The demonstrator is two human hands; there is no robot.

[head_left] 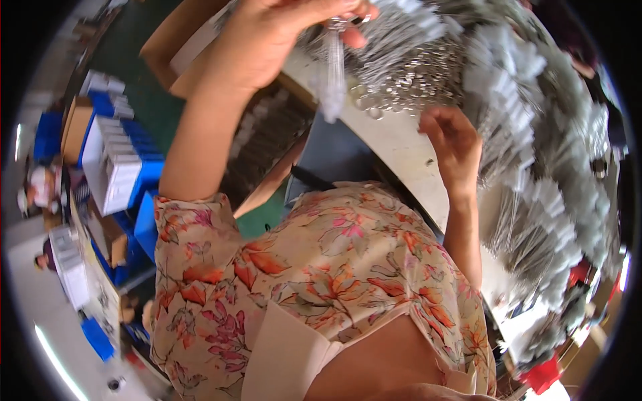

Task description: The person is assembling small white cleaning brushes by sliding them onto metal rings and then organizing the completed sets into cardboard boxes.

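High at the top, my left hand (284, 37) is closed on a small bunch of thin wires (334, 63). The bunch hangs down with whitish, blurred ends, and a shiny metal ring sits by my fingertips. My right hand (456, 150) is over the pale tabletop, fingers loosely curled and a little apart, with nothing visible in them. Just beyond it lies a heap of small metal rings or loops (428, 77). Thick bundles of similar wires with whitish ends (508, 87) are piled around that heap.
More wire bundles (542, 227) stretch along the right of the pale tabletop (408, 157). An open cardboard box (267, 180) with greyish pieces inside stands below my left forearm. Blue and white bins (120, 164) are at the left. Another person's arm (170, 50) shows at the upper left.
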